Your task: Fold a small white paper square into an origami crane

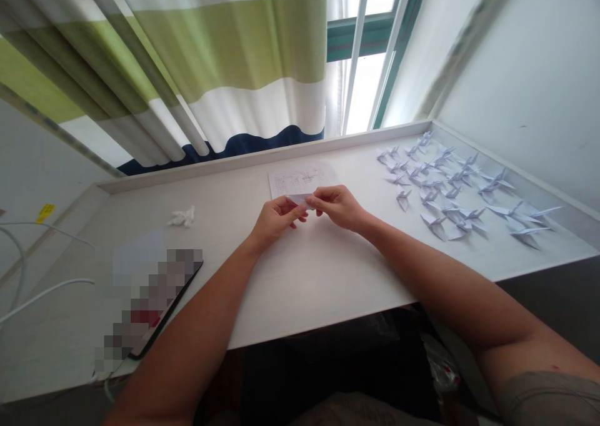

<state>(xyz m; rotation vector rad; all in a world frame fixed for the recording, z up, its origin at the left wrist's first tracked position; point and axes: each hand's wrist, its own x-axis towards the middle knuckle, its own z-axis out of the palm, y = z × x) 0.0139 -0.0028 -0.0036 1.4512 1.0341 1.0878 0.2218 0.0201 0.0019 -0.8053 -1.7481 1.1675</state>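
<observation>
Between my two hands, above the middle of the white desk, is a small folded piece of white paper (298,198). My left hand (277,220) pinches its left side between thumb and fingers. At its right side, my right hand (335,206) grips the paper with thumb and forefinger. Fingers cover much of the folded paper, so its exact shape is hard to make out. Just behind the hands lies a printed sheet (294,177). To the right, many folded paper cranes (434,188) stand in loose rows on the desk.
A crumpled white tissue (182,217) lies left of my hands. Nearer on the left are a pale sheet (139,256) and a blurred-out dark-edged device (164,301). White cables (51,295) run in from the left edge. A low rim (262,158) borders the desk's back, below the curtain (244,51).
</observation>
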